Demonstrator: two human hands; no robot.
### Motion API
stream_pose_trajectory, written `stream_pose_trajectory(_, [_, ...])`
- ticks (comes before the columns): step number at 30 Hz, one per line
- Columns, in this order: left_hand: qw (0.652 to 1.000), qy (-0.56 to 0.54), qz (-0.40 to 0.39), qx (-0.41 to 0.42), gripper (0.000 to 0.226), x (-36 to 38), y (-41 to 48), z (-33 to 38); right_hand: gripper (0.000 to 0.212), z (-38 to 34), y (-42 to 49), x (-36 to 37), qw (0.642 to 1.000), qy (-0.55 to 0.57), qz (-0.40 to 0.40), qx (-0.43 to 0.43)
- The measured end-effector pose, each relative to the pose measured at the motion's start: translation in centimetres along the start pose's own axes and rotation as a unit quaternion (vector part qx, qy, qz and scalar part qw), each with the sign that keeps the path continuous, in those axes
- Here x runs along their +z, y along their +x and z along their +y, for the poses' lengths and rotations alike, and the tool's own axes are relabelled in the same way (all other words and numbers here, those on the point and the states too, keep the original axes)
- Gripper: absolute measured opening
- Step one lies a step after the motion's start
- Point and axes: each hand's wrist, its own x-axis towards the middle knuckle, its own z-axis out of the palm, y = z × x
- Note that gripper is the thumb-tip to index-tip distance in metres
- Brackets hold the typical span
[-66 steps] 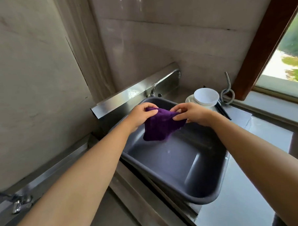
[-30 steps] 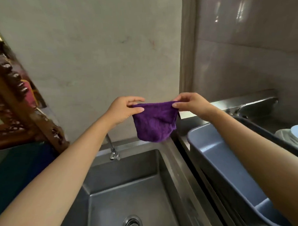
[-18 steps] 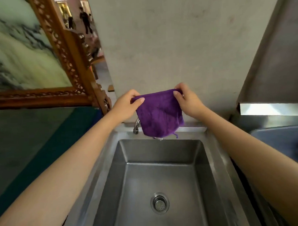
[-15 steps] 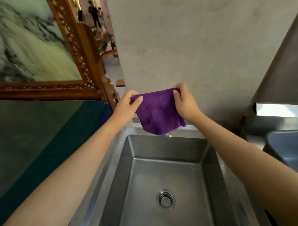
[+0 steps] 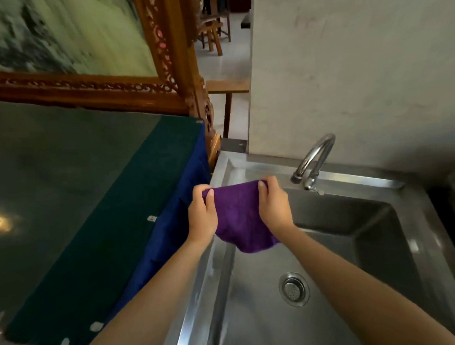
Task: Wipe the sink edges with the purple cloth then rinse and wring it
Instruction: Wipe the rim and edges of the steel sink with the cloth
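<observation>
Both hands held the cloth (image 5: 242,218) stretched between them above the sink's (image 5: 330,285) far-left corner. The left hand (image 5: 202,215) pinched the cloth's left top corner between thumb and curled fingers; the right hand (image 5: 273,208) pinched the right top corner the same way. The rest of the cloth sagged in a loose pouch toward 6 o'clock, hanging over the left part of the basin, close above the left rim (image 5: 197,291). I could not tell whether its lower fold touched the steel.

The tap (image 5: 314,163) stood at about 2 o'clock from the hands, on the back ledge, with no water running from its spout as far as could be seen. The drain (image 5: 294,289) lay at about 5 o'clock from the cloth, on the basin floor. Left of the sink, at 9 o'clock, ran a dark green surface (image 5: 78,192) with a blue drape down its side.

By my judgement the task stood at its very beginning: the cloth was in hand and brought to the sink's corner, but it was not pressed flat on any edge, so wiping looked not yet begun. The basin floor showed a wet sheen, though that proved nothing about the rims. All the edges, the rinse under the tap and the wringing remained to do.
</observation>
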Motion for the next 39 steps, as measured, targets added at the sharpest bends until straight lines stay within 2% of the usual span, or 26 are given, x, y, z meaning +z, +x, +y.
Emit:
stream_pose_trajectory(6, [0.998,0.019,-0.047,-0.027,0.019,0.3,1.2,-5.5,0.017,3.3,-0.5,5.6,0.997,0.010,-0.010,0.078])
stream_pose_trajectory(12, [0.992,0.026,-0.110,-0.049,0.019,2.7,4.0,-7.8,0.022,5.8,1.5,6.6,0.991,0.032,-0.006,0.128])
stream_pose_trajectory(17, [0.994,0.042,-0.091,-0.035,0.018,5.6,8.2,-8.8,0.024,7.8,6.2,8.0,0.988,0.034,0.003,0.150])
stream_pose_trajectory(22, [0.997,0.054,-0.054,-0.028,0.017,8.3,13.3,-9.9,0.025,8.6,12.6,10.7,0.993,0.018,0.026,0.116])
stream_pose_trajectory(24, [0.996,0.067,-0.053,-0.021,0.017,9.4,15.1,-11.0,0.040,8.8,14.3,11.9,0.996,0.003,-0.006,0.085])
stream_pose_trajectory(26, [0.994,0.099,-0.052,-0.009,0.017,10.1,16.2,-12.4,0.060,9.8,14.6,13.5,0.993,-0.108,-0.042,0.018])
stream_pose_trajectory(28, [0.989,0.137,-0.048,0.020,0.018,10.5,16.6,-13.7,0.066,11.1,13.5,15.4,0.963,-0.243,-0.103,-0.055])
stream_pose_trajectory(30, [0.986,0.155,-0.047,0.045,0.024,10.6,16.4,-14.7,0.076,12.1,12.4,16.8,0.941,-0.287,-0.165,-0.069])
stream_pose_trajectory(32, [0.987,0.129,-0.073,0.065,0.036,10.7,15.9,-15.1,0.083,13.0,12.4,17.5,0.940,-0.296,-0.159,-0.058])
stream_pose_trajectory(35, [0.978,0.114,-0.155,0.085,0.060,11.0,14.8,-14.9,0.074,14.0,14.6,17.0,0.931,-0.330,-0.145,-0.064])
stream_pose_trajectory(39, [0.948,0.214,-0.210,0.103,0.072,11.4,14.6,-14.9,0.052,14.9,17.2,15.8,0.927,-0.339,-0.134,-0.091])
